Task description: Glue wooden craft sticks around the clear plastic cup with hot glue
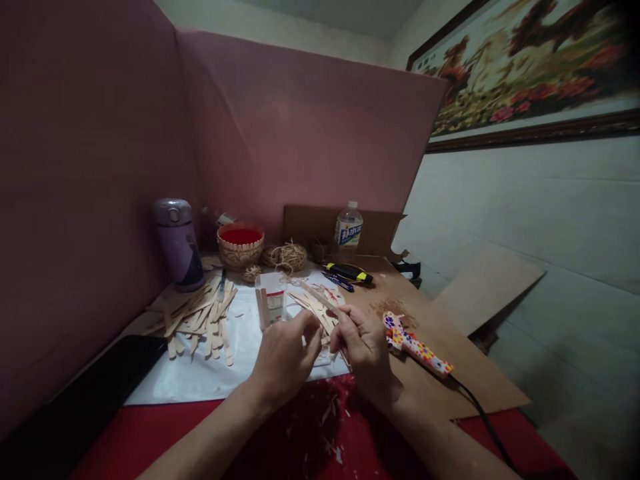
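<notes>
My right hand [364,345] is closed around a thin wooden craft stick [320,299] that points up and to the left. My left hand [286,357] is beside it with the fingers curled in a pinch near the stick's lower end; what it pinches is hidden. Both hands hover over a white sheet [200,373] on the table. Just beyond them stands a small clear container [271,300] with sticks glued to it, and a loose pile of sticks [320,310] lies under my hands.
A bigger pile of craft sticks [200,317] lies to the left. A colourful glue gun [416,347] with a black cord rests on cardboard [450,373] at right. At the back stand a purple flask [177,243], woven basket [241,244], twine [286,257], water bottle [348,230], cutter [349,272].
</notes>
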### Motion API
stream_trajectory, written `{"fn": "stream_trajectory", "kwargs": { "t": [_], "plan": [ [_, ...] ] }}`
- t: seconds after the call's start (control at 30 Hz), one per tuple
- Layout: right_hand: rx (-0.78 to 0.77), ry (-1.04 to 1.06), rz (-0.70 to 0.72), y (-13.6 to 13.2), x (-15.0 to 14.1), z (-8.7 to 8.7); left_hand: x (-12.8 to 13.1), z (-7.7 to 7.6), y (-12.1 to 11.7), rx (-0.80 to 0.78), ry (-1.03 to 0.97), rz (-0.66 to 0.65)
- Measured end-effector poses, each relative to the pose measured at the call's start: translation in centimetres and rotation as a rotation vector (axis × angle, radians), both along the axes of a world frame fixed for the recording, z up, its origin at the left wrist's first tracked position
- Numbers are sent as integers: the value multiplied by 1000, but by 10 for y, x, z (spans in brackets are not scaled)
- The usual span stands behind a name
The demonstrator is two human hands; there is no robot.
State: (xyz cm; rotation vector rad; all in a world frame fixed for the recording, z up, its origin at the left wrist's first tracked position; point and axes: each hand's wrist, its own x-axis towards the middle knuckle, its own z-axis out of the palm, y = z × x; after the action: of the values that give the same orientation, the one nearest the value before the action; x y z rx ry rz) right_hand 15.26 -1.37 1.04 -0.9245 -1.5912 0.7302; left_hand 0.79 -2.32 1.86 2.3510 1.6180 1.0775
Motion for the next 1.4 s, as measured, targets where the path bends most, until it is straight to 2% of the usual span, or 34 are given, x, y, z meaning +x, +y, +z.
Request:
{"fn": "stream_trajectory", "kwargs": {
  "t": [0.1, 0.23, 0.43, 0.57, 0.67, 0.77, 0.83, 0.9, 0.97, 1.03, 1.13, 1.3, 1.4],
  "plan": [
    [86, -90, -9, -3, -1, -1, -1, 0, -1, 38, -65, -30],
    [237, -221, -64, -4, -1, -1, -1, -1, 0, 122, -9, 9],
    [400, -420, -94, -4, -3, -5, -4, -4, 2, 103, 65, -16],
    [604, -584, -174, -1, -3, -9, -8, -6, 3, 108, 120, -59],
    [751, -673, -207, -1, -1, -10, -9, -5, 2, 180, 150, -73],
    [818, -665, -188, -3, 0, -10, -8, -4, 0, 274, 85, -77],
    [736, -586, -145, -6, -1, -9, -7, -4, -1, 312, 10, -80],
    [523, -451, -58, -9, -4, -7, -7, -3, -1, 307, -74, -87],
    [292, -295, 40, -11, -7, -4, -6, -2, -1, 239, -179, -102],
    [164, -179, 115, -11, -10, -2, -7, -1, -2, 120, -299, -142],
    [124, -129, 140, -9, -10, -2, -8, 1, -2, 7, -382, -185],
    [187, -198, 78, -6, -6, -5, -9, 4, -4, -13, -309, -183],
    [211, -236, 69, -6, -5, -4, -9, 5, -2, -88, -341, -201]
  ]
}}
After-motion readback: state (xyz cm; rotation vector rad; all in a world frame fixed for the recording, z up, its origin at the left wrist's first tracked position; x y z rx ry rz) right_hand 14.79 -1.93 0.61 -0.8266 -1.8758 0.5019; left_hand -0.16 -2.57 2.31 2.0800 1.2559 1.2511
